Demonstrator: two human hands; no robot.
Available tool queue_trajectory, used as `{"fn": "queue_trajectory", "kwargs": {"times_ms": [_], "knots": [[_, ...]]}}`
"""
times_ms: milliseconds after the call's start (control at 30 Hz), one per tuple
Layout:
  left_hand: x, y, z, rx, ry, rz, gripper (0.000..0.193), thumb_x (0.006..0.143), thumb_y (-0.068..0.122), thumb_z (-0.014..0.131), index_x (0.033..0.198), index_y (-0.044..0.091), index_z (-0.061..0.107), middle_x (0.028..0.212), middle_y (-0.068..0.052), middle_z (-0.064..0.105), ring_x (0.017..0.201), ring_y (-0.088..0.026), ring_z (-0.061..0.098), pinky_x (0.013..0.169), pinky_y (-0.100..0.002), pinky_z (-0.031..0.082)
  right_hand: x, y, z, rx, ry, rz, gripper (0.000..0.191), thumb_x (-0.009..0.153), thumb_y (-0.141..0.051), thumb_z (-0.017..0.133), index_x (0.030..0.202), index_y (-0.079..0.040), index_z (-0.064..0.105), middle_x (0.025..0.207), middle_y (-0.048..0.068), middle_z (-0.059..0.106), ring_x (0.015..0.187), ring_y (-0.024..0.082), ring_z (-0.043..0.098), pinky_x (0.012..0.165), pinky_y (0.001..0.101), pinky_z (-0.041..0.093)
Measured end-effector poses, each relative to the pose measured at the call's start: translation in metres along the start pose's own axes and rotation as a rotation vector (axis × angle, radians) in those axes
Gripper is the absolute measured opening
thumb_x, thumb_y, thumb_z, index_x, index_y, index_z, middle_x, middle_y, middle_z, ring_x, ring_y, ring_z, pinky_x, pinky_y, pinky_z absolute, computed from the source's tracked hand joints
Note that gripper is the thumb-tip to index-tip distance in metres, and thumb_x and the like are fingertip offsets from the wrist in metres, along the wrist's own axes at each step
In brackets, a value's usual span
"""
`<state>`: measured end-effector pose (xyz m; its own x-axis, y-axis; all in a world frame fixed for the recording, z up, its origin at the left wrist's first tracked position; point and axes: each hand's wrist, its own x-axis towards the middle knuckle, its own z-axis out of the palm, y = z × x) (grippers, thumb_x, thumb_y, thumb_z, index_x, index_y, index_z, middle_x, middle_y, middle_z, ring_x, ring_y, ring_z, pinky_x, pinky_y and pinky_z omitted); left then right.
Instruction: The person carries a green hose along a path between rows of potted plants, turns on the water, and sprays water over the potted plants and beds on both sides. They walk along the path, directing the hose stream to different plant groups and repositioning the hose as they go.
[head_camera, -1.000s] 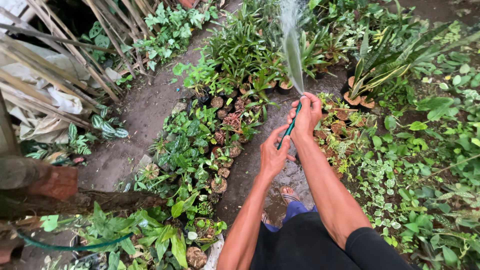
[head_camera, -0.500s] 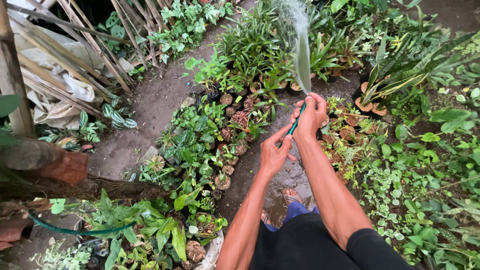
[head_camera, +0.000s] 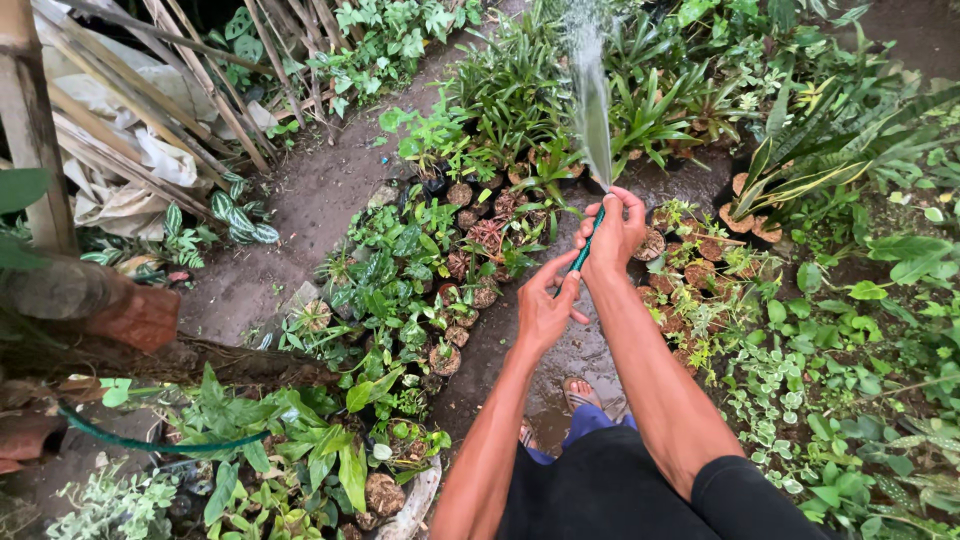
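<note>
Gripping one green hose, two closed hands: left, right.

Bare brown earth forms a damp path running from the lower middle toward the top, wet and dark near the centre. Rows of small potted green plants line both its sides. Leaning bamboo poles and crumpled pale sheeting fill the upper left corner. Daylight is soft and even.
</note>
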<state>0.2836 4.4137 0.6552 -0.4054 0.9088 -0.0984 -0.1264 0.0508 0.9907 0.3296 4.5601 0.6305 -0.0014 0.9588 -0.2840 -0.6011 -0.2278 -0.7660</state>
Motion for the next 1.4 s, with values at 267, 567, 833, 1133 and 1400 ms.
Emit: {"fn": "queue_trajectory", "kwargs": {"times_ms": [267,567,833,1133,1400], "knots": [[0.002,0.007,-0.006,0.020,0.021,-0.045,0.041,0.100,0.014,0.062,0.141,0.012,0.063,0.079,-0.006,0.065,0.059,-0.018,0.072,0.044,-0.031,0.055,0.000,0.006,0.006,0.009,-0.045,-0.004,0.017,0.101,-0.012,0.056,0.118,-0.013,0.052,0.079,0.009,0.060,0.049,0.014,0.049,0.037,0.0307,0.037],[0.005,0.003,-0.009,0.003,0.014,-0.048,0.041,0.100,0.012,0.062,0.141,0.011,0.063,0.077,-0.004,0.062,0.059,-0.017,0.072,0.045,-0.030,0.056,0.000,0.006,0.008,0.002,-0.018,0.013,0.016,0.101,-0.013,0.055,0.117,-0.013,0.051,0.079,0.009,0.059,0.049,0.014,0.049,0.038,0.0309,0.038],[0.009,0.006,-0.004,0.006,0.002,-0.061,0.040,0.100,0.011,0.061,0.141,0.012,0.063,0.077,-0.004,0.062,0.058,-0.017,0.072,0.045,-0.030,0.055,0.009,0.005,0.004,0.003,-0.015,0.010,0.017,0.101,-0.013,0.055,0.118,-0.013,0.051,0.081,0.009,0.058,0.050,0.015,0.050,0.038,0.0316,0.039],[0.013,0.005,-0.002,0.020,-0.042,-0.064,0.040,0.100,0.014,0.062,0.140,0.012,0.065,0.076,-0.005,0.063,0.057,-0.016,0.070,0.046,-0.031,0.056,0.011,0.000,-0.003,-0.013,0.053,-0.043,0.017,0.101,-0.014,0.054,0.118,-0.014,0.050,0.081,0.008,0.058,0.050,0.014,0.049,0.038,0.0306,0.040],[0.010,0.005,-0.008,0.030,-0.064,-0.057,0.039,0.101,0.016,0.061,0.140,0.012,0.064,0.076,-0.005,0.062,0.056,-0.019,0.073,0.044,-0.029,0.051,0.004,0.000,0.000,-0.048,0.043,-0.087,0.016,0.102,-0.013,0.054,0.118,-0.011,0.050,0.081,0.009,0.057,0.050,0.014,0.050,0.038,0.0310,0.040]]}}
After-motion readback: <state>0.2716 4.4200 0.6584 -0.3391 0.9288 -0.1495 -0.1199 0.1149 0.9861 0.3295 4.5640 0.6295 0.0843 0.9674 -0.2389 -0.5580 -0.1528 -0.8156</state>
